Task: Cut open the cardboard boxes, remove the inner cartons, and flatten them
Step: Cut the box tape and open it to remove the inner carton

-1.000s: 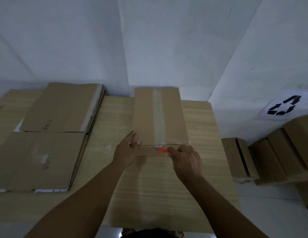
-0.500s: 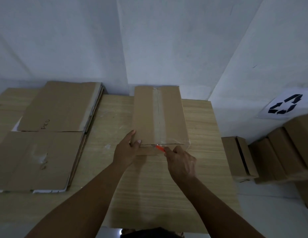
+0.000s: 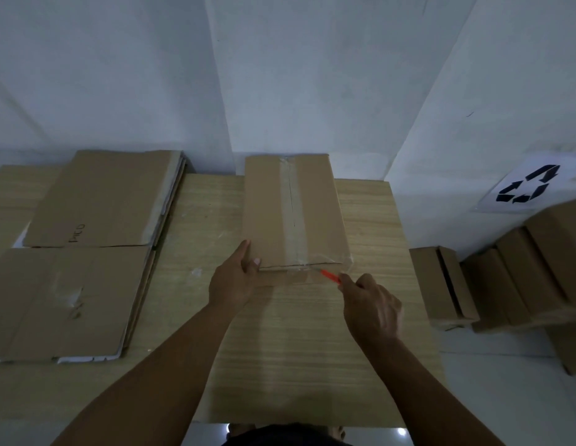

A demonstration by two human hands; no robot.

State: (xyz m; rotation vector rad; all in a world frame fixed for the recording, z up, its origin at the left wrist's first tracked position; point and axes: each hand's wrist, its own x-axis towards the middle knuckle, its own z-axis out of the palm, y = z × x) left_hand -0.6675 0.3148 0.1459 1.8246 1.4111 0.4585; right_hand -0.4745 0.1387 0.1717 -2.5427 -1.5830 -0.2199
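A taped cardboard box point(image 3: 267, 214) lies on the wooden table point(image 3: 312, 349), with clear tape running down its middle. My left hand point(image 3: 233, 280) grips the box's near left corner, thumb on top. My right hand point(image 3: 371, 309) holds an orange cutter point(image 3: 330, 275), whose tip is at the near edge of the box, right of the tape strip. The tape at the near right corner is loose and wrinkled.
Flattened cardboard sheets point(image 3: 84, 255) are stacked on the table's left side. More cardboard boxes point(image 3: 518, 278) are piled on the floor to the right, below a recycling sign point(image 3: 527, 188) on the wall. White walls stand close behind the table.
My right hand has drawn the cutter rightward and back along the box's near edge. The left hand has stayed on the corner.
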